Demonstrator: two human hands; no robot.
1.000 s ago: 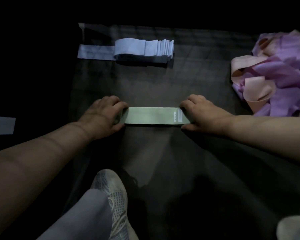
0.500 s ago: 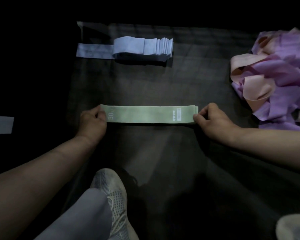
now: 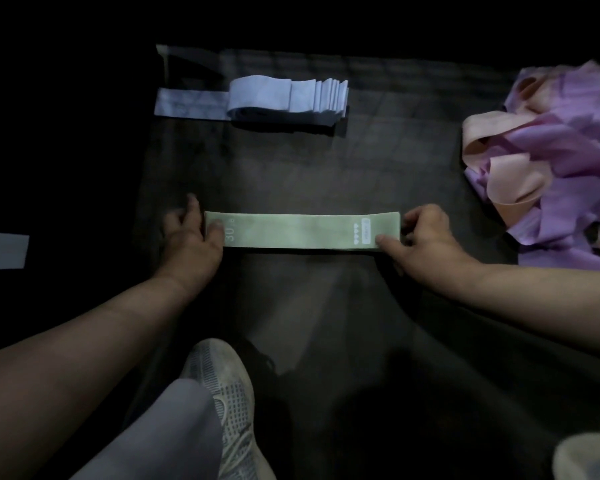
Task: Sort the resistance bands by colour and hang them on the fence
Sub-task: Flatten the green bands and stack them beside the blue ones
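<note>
The green band (image 3: 302, 230) lies crosswise before me; my left hand (image 3: 191, 244) presses one end; my right hand (image 3: 426, 240) pinches the other.

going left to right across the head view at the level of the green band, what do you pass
pale band strip → left hand → green band → right hand → purple and peach band pile

green band (image 3: 302, 230) unfolded flat, left hand (image 3: 192, 244) and right hand (image 3: 427, 244) slid apart
</note>
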